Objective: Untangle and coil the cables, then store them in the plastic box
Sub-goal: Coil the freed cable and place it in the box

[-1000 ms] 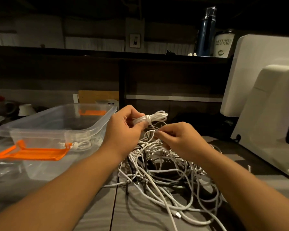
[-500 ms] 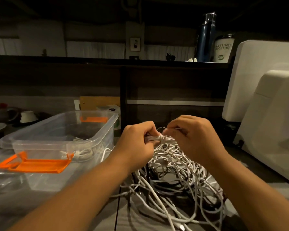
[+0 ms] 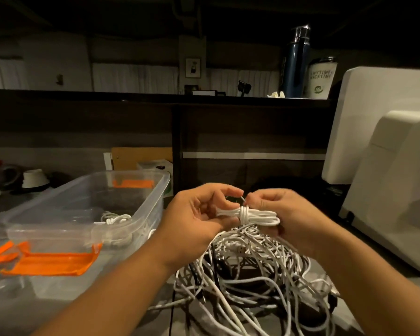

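1. Dim room, and beyond the left grip (image 3: 197, 219) a dark wooden partition (image 3: 252, 122) stands.
2. Higher up, pale curtains (image 3: 136, 77) flank a framed picture (image 3: 192, 67).
3. Grey worktop (image 3: 155, 323) beneath.

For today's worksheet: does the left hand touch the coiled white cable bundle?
Touching. Head view shows the left hand gripping the coiled white cable bundle.

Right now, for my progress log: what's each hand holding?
Left hand: grips one end of the coiled cable.
Right hand: holds its other end, fingertips pinching at the wrap.
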Demonstrator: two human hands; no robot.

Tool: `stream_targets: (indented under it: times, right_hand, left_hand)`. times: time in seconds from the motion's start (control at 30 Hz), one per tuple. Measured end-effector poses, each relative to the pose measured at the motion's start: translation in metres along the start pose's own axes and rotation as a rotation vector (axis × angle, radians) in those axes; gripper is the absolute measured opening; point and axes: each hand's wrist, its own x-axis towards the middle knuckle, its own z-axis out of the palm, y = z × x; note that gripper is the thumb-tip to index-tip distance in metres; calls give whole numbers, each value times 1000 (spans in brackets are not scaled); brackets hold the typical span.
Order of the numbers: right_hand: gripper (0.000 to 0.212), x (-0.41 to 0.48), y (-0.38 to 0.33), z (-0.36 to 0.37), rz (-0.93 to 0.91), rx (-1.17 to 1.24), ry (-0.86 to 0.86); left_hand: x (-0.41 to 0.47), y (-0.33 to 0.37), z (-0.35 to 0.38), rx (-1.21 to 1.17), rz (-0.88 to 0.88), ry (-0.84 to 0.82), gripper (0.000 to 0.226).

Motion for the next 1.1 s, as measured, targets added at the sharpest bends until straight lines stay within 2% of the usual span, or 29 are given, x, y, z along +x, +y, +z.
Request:
stream_targets:
  times: [0.1,0.17,0.23,0.3,0.43,0.5,0.7,0.87,0.93,1.1]
  right_hand:
    - [14,14,3,5,111,148,-103]
    - [16,29,3,7,101,181,-44]
    - [24,42,3,11,19,93,92]
    - [28,47,10,17,-74,-157,195]
    - [25,36,35,22,-173,-1034,174]
    - [27,33,34,22,-269,-1186,194]
    - [25,21,14,16,-495,-1259,159]
    - [21,19,8,4,-654,-1214,280]
    - [28,18,3,1,-724,-1224,317]
    - [35,18,7,4,-794,-1273,252]
  left_hand:
    - [3,0,4,-67,-34,49,15]
    - [14,-3,6,-76,-88,165,12]
    - [30,-7,6,-53,-158,285,11]
    - [38,-10,8,-18,-217,356,9]
    - [32,-35,9,173,-279,425,10]
    - [29,-42,6,247,-263,404,13]
    - [22,-36,5,358,-197,354,13]
    - [21,-28,2,369,-163,318,13]
    - [19,-25,2,433,-145,286,15]
    - [17,-24,6,594,-104,141,20]
